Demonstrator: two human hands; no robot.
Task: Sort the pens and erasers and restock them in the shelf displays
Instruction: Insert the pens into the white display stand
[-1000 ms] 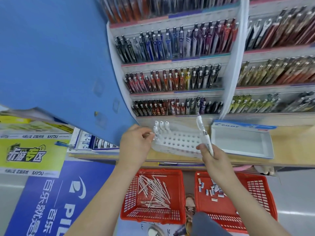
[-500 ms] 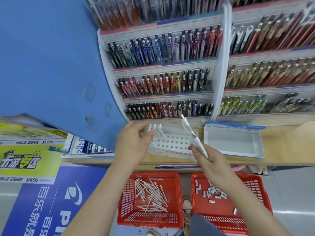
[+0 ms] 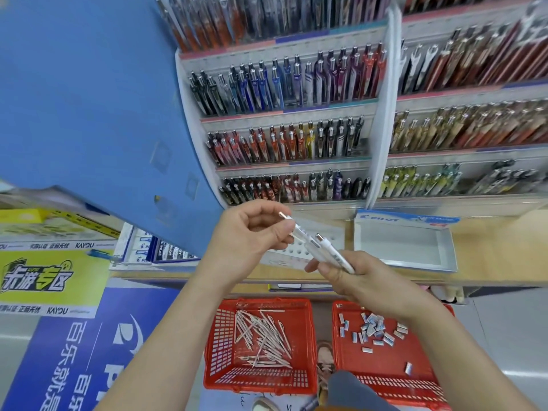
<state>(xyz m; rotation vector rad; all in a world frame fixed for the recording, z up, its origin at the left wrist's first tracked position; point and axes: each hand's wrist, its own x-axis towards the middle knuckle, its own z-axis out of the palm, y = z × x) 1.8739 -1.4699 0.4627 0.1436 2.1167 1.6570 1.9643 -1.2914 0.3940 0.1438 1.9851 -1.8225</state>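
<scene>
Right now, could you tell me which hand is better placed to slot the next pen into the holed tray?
Left, probably: the left hand pinches one pen by the holed tray, while the right hand grips another pen.

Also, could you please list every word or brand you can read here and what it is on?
"PILOT": blue flap of the white cardboard tray.
"KAYOU": white strip on the yellow-green poster.
"卡游专区": that same poster.
"百乐": blue panel below.
Print on the held white pens: too blurred.

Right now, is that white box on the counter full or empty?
Empty. The white box shows only its bare inside; nothing lies in it.
</scene>
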